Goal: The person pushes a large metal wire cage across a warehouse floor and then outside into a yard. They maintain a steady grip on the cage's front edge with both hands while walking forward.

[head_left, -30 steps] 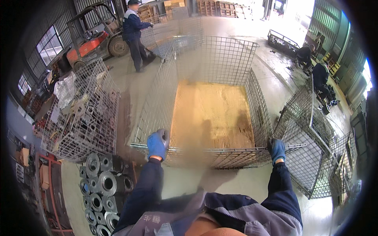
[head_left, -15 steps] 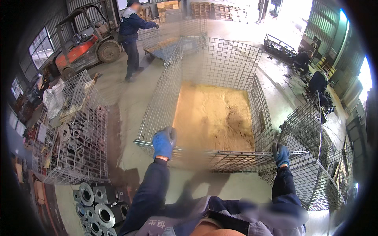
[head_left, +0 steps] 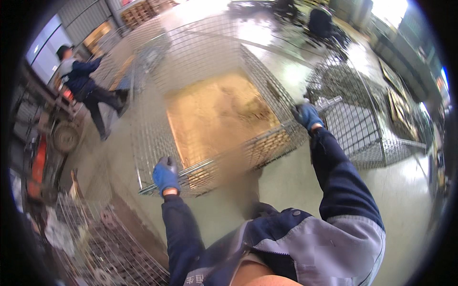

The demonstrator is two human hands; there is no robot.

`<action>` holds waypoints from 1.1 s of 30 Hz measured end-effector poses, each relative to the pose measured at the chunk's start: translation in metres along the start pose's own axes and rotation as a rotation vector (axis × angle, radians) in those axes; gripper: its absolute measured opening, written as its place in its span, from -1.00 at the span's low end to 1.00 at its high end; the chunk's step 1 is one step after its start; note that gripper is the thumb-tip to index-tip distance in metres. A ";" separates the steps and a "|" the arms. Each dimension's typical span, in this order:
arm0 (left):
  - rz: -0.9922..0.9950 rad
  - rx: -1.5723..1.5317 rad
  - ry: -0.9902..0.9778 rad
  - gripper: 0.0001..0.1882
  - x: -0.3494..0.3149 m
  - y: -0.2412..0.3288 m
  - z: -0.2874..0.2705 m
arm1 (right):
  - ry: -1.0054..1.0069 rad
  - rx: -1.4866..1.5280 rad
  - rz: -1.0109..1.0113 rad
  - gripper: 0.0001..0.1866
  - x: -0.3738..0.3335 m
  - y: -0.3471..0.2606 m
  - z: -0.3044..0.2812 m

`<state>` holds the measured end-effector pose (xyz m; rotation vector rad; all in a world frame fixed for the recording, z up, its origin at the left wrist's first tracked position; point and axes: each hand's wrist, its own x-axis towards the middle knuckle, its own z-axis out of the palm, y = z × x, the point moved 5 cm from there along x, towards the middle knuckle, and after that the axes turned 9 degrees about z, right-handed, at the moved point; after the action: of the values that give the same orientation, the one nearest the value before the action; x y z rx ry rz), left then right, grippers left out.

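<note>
Before me stands a large wire mesh cage (head_left: 197, 168) with an open top and a yellow-brown sheet (head_left: 214, 112) at its bottom. My left hand (head_left: 166, 174), in a blue and grey glove, is closed around the near rim by its left corner. Toward the right end of that same rim, my right hand (head_left: 307, 116) grips the wire in a matching glove. Both arms reach forward, well apart. A blurred smear hides part of the near side between them.
Beside my right hand is another wire mesh cage (head_left: 355, 114). A mesh cage of metal parts (head_left: 112, 243) stands at lower left. At upper left another person (head_left: 81, 78) holds a mesh cage, near a forklift (head_left: 65, 137). Someone crouches (head_left: 320, 23) at the far right.
The whole view has turned and tilted, so the cage's near rim now slopes up to the right. Both hands keep their hold; my right hand appears higher and the left farther left.
</note>
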<state>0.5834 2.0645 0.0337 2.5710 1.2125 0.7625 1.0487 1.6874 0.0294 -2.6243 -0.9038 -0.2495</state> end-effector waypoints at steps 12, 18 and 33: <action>-0.054 -0.163 -0.278 -0.58 0.216 -0.057 0.095 | -0.207 -0.095 0.181 -0.68 0.160 -0.086 0.042; -0.026 -0.092 -0.071 -0.59 0.306 -0.093 0.096 | -0.055 -0.047 0.096 -0.70 0.235 -0.121 0.064; -0.015 0.036 -0.091 -0.67 0.487 -0.077 0.073 | -0.162 0.047 0.047 -0.71 0.384 -0.127 0.134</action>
<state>0.8298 2.4885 0.1208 2.5910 1.2274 0.6189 1.2761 2.0469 0.0462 -2.6473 -0.8868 -0.0028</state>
